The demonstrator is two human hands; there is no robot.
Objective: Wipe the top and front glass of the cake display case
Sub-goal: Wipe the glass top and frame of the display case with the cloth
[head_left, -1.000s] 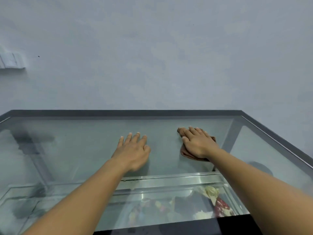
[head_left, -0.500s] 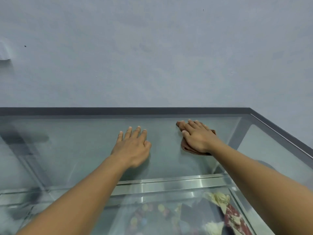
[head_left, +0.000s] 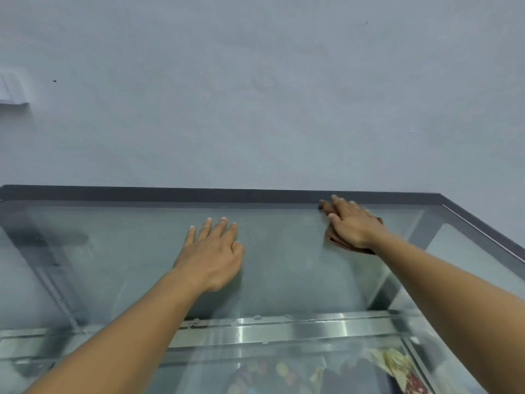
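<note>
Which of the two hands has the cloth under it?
The right hand, pressing the brown cloth flat near the back frame; the left hand lies bare on the top glass.

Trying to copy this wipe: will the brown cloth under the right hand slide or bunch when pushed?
Probably floppy: the reddish-brown cloth lies rumpled and flattened under the right hand. Likely slides easily, since the glass top looks smooth. Uncovered edges may bunch.
</note>
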